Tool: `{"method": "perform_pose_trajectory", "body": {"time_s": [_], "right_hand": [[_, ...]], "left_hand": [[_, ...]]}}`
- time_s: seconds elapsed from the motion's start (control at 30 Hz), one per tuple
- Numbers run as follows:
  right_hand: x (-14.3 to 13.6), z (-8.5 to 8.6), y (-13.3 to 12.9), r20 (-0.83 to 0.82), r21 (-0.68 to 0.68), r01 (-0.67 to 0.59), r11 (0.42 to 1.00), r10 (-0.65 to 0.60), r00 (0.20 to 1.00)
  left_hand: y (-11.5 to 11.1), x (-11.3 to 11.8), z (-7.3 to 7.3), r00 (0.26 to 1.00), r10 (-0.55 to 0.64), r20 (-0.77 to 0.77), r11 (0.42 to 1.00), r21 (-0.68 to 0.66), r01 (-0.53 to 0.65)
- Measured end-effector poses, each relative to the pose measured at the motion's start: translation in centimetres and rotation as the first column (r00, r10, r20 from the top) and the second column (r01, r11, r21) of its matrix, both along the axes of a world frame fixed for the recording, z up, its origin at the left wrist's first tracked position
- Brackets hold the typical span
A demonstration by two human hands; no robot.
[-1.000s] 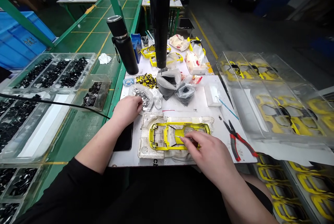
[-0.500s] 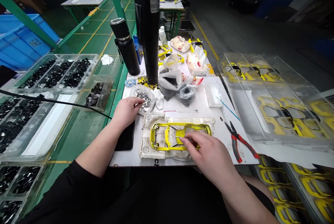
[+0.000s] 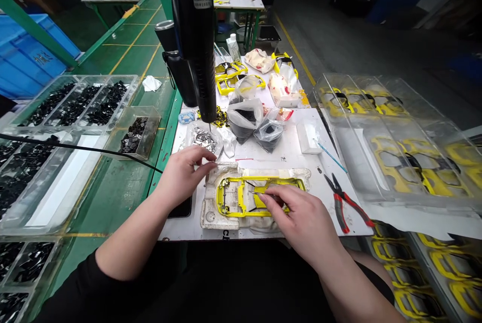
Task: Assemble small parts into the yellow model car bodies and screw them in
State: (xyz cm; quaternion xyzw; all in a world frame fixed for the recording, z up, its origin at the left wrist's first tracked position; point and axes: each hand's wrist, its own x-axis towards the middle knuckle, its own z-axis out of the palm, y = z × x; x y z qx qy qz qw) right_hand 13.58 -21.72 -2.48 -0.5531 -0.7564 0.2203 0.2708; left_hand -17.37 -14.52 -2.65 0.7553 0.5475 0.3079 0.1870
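A yellow plastic car-body frame (image 3: 241, 197) lies in a worn white moulded holder (image 3: 211, 220) in front of me. My right hand (image 3: 301, 215) rests over the frame's right part, its fingers closed on a thin pointed metal tool (image 3: 258, 193) that reaches into the opening. My left hand (image 3: 184, 175) is just above the holder's left corner, with thumb and forefinger tips together; anything between them is too small to make out. Beyond it is a clear bag of small shiny metal parts (image 3: 203, 138). A black electric screwdriver (image 3: 201, 72) hangs bit-down over that bag.
Red-handled pliers (image 3: 342, 202) and a thin blue stick (image 3: 331, 157) lie on the right. Bags of black parts (image 3: 244, 119) stand behind the holder. Trays of black pieces (image 3: 83, 104) are on the left, trays of yellow frames (image 3: 399, 152) on the right. A dark bottle (image 3: 181, 72) stands behind the screwdriver.
My left hand has drawn back from the bag of metal parts toward the holder. The hanging screwdriver has shifted left in view. My right hand stays over the frame, its tool slightly turned.
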Motion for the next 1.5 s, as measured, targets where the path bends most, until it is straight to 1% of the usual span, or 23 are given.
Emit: {"method": "perform_pose_trajectory", "body": {"time_s": [0.1,0.17,0.3,0.43,0.63,0.77,0.93,1.03,1.13,1.3,1.43,1.5], "right_hand": [[-0.3,0.3,0.0,-0.075,0.013,-0.017,1.0,0.018,0.997],[-0.6,0.5,0.1,-0.114,0.025,-0.035,0.999,0.037,0.993],[-1.1,0.7,0.0,-0.155,0.058,-0.098,0.994,0.106,0.982],[-1.4,0.8,-0.3,-0.173,0.07,-0.143,0.987,0.154,0.973],[-1.8,1.0,-0.4,-0.192,0.201,-0.148,0.968,0.187,0.964],[-2.0,1.1,-0.3,-0.17,0.236,-0.155,0.959,0.198,0.965],[-2.1,1.1,-0.3,-0.158,0.222,-0.146,0.964,0.183,0.97],[-2.2,0.9,-0.4,-0.148,0.227,-0.154,0.962,0.19,0.971],[-2.3,0.7,-0.4,-0.132,0.217,-0.151,0.964,0.182,0.974],[-2.6,0.0,0.5,-0.034,0.145,-0.12,0.982,0.126,0.991],[-3.2,-0.8,1.6,0.123,0.047,-0.084,0.995,0.078,0.989],[-3.6,-1.0,2.0,0.207,0.014,-0.074,0.997,0.069,0.976]], "left_hand": [[-2.3,1.1,1.3,0.99,-0.112,0.085,0.994,-0.007,0.113],[-3.5,1.7,1.8,0.975,-0.174,0.141,0.984,-0.02,0.178],[-5.3,2.5,2.0,0.931,-0.264,0.253,0.96,-0.024,0.278],[-6.2,2.9,1.5,0.913,-0.287,0.289,0.954,0.005,0.299],[-6.4,2.8,0.9,0.909,-0.311,0.276,0.95,0.1,0.295],[-6.5,2.9,0.9,0.909,-0.306,0.283,0.952,0.089,0.293],[-6.6,3.1,1.0,0.914,-0.282,0.293,0.959,0.067,0.274],[-6.7,3.1,0.8,0.912,-0.272,0.307,0.962,0.06,0.266],[-6.8,2.9,0.5,0.925,-0.246,0.29,0.969,0.044,0.244],[-6.5,1.9,-0.2,0.973,-0.163,0.16,0.985,0.084,0.151],[-6.2,0.9,-1.1,0.998,-0.065,0.017,0.995,0.082,0.063],[-6.2,0.7,-1.5,0.998,-0.053,-0.041,0.996,0.069,0.056]]}}
